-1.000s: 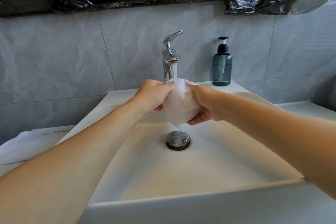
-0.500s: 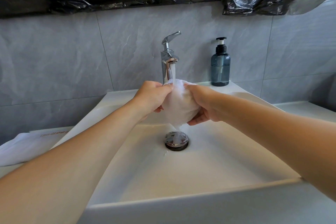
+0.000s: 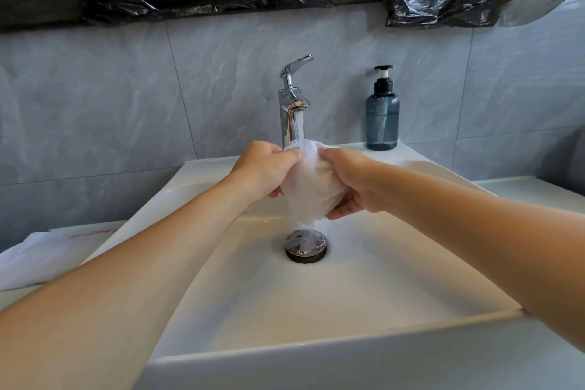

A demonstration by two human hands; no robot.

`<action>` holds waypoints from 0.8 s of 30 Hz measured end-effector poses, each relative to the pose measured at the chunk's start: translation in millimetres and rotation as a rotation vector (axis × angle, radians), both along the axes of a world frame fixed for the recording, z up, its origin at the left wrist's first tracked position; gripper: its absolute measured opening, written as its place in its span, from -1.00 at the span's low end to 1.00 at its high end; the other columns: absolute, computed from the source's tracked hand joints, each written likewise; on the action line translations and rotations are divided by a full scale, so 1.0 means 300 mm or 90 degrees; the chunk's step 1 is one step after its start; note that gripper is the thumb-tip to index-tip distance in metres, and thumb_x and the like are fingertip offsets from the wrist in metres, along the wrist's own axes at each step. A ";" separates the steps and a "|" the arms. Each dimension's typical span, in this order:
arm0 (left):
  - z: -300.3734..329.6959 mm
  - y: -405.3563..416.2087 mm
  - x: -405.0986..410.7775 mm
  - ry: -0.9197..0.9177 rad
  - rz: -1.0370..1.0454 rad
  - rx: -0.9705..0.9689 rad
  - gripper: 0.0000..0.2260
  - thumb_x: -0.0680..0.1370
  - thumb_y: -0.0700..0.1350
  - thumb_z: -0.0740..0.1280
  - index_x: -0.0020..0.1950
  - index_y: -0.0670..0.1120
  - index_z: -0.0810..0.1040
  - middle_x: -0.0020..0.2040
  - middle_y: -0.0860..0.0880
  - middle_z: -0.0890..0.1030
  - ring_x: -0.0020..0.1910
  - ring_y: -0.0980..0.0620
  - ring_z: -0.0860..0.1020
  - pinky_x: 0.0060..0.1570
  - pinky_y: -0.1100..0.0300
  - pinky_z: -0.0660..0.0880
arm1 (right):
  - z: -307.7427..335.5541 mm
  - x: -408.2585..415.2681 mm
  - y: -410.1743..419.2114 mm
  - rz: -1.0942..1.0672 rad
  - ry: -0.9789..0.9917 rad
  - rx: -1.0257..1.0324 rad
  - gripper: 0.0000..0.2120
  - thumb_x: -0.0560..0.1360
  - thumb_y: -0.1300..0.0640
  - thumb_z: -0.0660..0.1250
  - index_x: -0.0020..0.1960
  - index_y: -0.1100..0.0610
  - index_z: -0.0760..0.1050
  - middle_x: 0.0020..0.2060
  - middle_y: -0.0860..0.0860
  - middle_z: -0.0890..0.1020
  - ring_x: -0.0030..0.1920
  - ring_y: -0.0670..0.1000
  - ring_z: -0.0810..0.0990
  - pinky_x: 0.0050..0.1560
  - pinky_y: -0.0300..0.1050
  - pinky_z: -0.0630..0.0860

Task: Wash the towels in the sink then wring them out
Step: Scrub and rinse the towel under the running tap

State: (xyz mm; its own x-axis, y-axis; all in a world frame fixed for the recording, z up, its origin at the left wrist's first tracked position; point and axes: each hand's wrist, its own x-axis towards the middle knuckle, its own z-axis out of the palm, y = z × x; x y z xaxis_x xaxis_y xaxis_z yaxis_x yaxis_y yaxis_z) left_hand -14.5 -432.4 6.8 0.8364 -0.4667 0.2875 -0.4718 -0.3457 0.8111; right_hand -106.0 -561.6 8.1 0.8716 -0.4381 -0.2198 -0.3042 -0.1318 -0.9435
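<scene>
Item: white towel [image 3: 311, 190], bunched, under running faucet [image 3: 292, 104] above sink [image 3: 348, 279] drain [image 3: 305, 245]
Left hand [image 3: 266, 169], right hand [image 3: 351, 184]: both clenched on towel
Risk: splash over rim if stream hits bunched cloth; wet towel slipping onto drain
Second towel [image 3: 34, 258] on surface, unwashed

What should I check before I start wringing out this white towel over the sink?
1. Both hands hold it: ok. Left hand and right hand each have a grip on the bunched white towel.
2. Towel over the white ceramic sink basin: ok.
3. Water off: not ok. The chrome tap is running onto the towel.
4. Round chrome drain plug letting water out: cannot tell, though no pooling shows.
5. Towel fully rinsed: cannot tell.
6. Next towel ready: ok. A folded white cloth lies left of the basin.
</scene>
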 end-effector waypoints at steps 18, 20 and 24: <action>0.004 0.003 0.005 -0.032 0.016 0.009 -0.61 0.54 0.08 0.34 -0.05 -0.29 0.61 -0.29 -0.11 0.58 -0.43 -0.01 0.57 -0.35 0.15 0.49 | 0.002 0.000 0.002 0.005 -0.005 0.012 -0.59 0.61 -0.22 0.10 -0.01 0.12 0.48 -0.11 0.17 0.66 -0.11 0.19 0.68 -0.06 0.10 0.65; 0.004 0.004 0.007 -0.037 0.019 0.007 -0.58 0.54 0.09 0.34 -0.06 -0.31 0.60 -0.31 -0.10 0.58 -0.43 -0.01 0.57 -0.35 0.15 0.49 | 0.000 0.000 0.002 0.002 -0.005 0.005 -0.59 0.61 -0.22 0.10 -0.01 0.12 0.47 -0.11 0.17 0.65 -0.11 0.20 0.67 -0.06 0.11 0.65; 0.007 0.004 0.000 -0.041 0.017 0.007 -0.64 0.53 0.09 0.35 -0.14 -0.22 0.60 -0.32 -0.10 0.58 -0.45 0.00 0.56 -0.36 0.14 0.49 | 0.002 0.001 0.003 -0.004 -0.004 0.003 -0.59 0.61 -0.21 0.10 -0.01 0.12 0.47 -0.12 0.17 0.65 -0.12 0.20 0.67 -0.05 0.11 0.65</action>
State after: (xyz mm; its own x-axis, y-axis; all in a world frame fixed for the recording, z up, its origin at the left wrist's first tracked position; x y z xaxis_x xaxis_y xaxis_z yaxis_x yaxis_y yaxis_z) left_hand -14.4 -431.3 8.8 0.8288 -0.4474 0.3361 -0.5131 -0.3682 0.7753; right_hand -105.9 -560.7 8.9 0.8704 -0.4420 -0.2171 -0.2993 -0.1249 -0.9459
